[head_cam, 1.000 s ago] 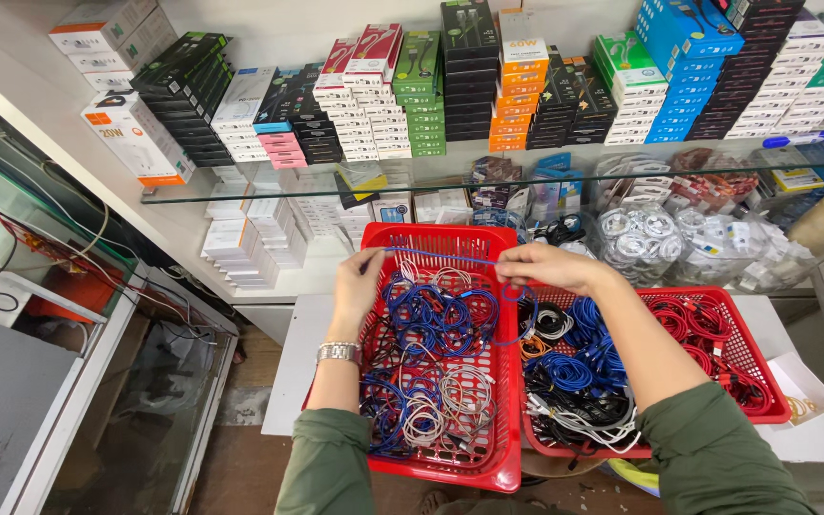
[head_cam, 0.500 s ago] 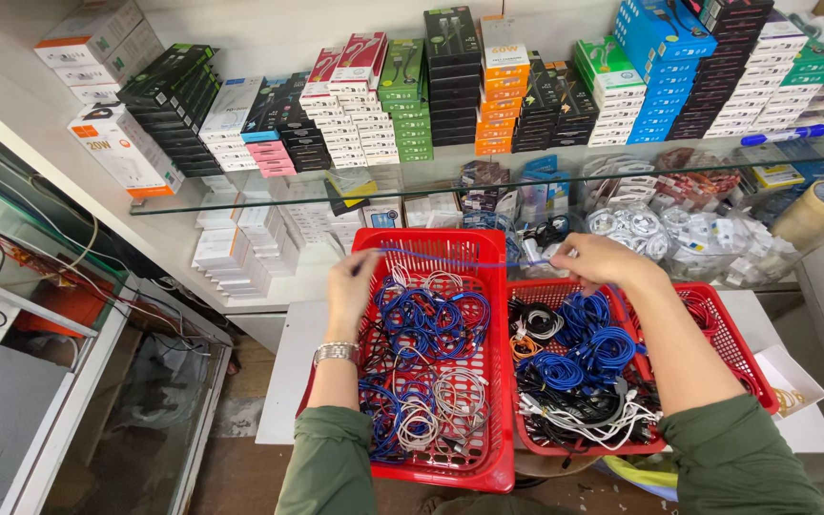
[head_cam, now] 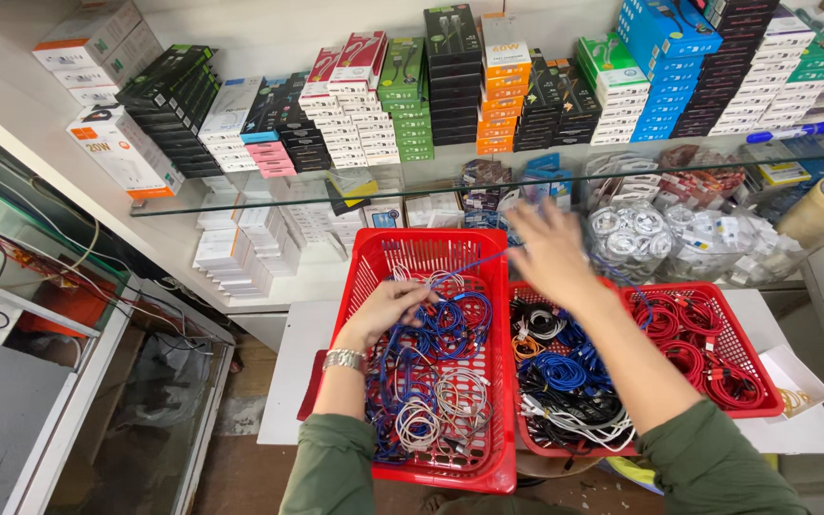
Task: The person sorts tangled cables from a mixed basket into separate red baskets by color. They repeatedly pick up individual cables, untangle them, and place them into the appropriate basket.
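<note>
We see the left hand resting in the near red basket, fingers curled on a tangle of blue and white cables. The right hand is raised and blurred, fingers spread — a blue cable stretches toward it, though we cannot tell whether it grips it.

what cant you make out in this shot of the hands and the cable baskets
- Right hand, head view: motion-blurred, so its grip on the blue cable cannot be told.
- Left hand: fingertips buried among cables in the left red basket.
- Middle basket: largely covered by the right forearm.
</note>
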